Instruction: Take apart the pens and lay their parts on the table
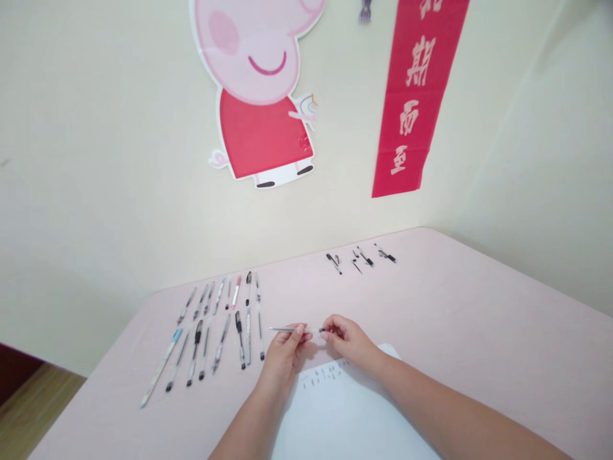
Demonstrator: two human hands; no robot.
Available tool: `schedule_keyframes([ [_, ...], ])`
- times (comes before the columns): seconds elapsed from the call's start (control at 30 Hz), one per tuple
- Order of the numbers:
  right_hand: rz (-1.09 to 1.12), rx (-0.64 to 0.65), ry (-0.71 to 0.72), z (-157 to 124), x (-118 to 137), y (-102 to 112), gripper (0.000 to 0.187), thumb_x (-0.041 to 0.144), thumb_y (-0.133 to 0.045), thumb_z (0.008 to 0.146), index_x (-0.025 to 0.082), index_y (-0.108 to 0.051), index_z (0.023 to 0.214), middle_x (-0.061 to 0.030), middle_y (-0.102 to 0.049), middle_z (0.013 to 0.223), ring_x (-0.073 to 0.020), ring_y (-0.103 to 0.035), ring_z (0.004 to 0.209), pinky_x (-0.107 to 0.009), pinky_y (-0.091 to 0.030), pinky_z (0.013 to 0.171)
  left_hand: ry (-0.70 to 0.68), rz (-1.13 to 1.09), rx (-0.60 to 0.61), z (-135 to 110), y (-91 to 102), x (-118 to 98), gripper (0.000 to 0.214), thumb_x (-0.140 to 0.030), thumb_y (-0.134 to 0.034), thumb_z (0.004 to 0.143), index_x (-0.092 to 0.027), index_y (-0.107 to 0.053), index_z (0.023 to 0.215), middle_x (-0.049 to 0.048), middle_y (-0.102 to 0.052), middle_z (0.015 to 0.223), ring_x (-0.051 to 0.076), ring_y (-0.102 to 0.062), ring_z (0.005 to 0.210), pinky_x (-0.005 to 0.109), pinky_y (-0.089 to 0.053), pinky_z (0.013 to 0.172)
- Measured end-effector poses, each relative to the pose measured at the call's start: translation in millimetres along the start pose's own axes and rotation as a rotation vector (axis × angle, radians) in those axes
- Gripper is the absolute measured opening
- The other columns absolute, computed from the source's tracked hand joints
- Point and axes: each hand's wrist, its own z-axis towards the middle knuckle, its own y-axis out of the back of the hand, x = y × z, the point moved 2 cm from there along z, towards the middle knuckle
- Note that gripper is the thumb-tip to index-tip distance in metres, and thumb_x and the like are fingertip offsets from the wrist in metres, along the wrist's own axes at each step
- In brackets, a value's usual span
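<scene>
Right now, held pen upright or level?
Roughly level: the pen runs sideways through the left hand to the right hand.

Seemingly a home: pig wall sticker (265, 137)

Slim pen (312, 330), dark at right end; nearly level; held in fingers (297, 332).

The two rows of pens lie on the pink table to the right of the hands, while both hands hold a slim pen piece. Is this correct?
Not quite: the head view shows the two rows of pens to the left of the hands. They do lie on the pink table, and the left hand and right hand both hold a slim pen piece.
</scene>
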Motion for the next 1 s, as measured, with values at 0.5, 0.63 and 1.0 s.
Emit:
schedule_keyframes([
  [0.5, 0.005, 0.056, -0.032, -0.3, 1.2, -0.1, 0.026, 0.041, -0.053, 0.076, 0.017, -0.051, 0.067, 0.0042, -0.045, 0.055, -0.0096, -0.041, 0.052, -0.022, -0.032, 0.049, 0.011, 0.001, 0.001, 0.0, 0.9, 1.3, 0.019, -0.02, -0.074, 0.064, -0.011, -0.066, 0.078, 0.0033, -0.066, 0.068, 0.009, -0.063, 0.062, 0.013, -0.049, 0.055],
  [0.63, -0.002, -0.006, -0.009, 1.0, 0.0, 0.3, 0.012, 0.028, -0.055, 0.072, 0.017, -0.054, 0.071, 0.0022, -0.05, 0.063, -0.0112, -0.046, 0.06, -0.023, -0.036, 0.057, 0.013, -0.006, -0.009, 0.0, 0.7, 0.7, 0.016, -0.018, -0.073, 0.065, -0.01, -0.065, 0.077, 0.0026, -0.066, 0.066, 0.008, -0.063, 0.061, 0.013, -0.05, 0.054],
  [1.0, 0.015, 0.03, -0.042, -0.2, -1.4, 0.5, 0.028, 0.044, -0.052, 0.077, 0.017, -0.054, 0.071, 0.0036, -0.047, 0.056, -0.0093, -0.041, 0.05, -0.021, -0.033, 0.048, 0.012, -0.007, -0.007, 0.9, 0.5, 0.5, 0.018, -0.02, -0.074, 0.064, -0.011, -0.066, 0.077, 0.003, -0.066, 0.067, 0.008, -0.063, 0.062, 0.013, -0.05, 0.055],
])
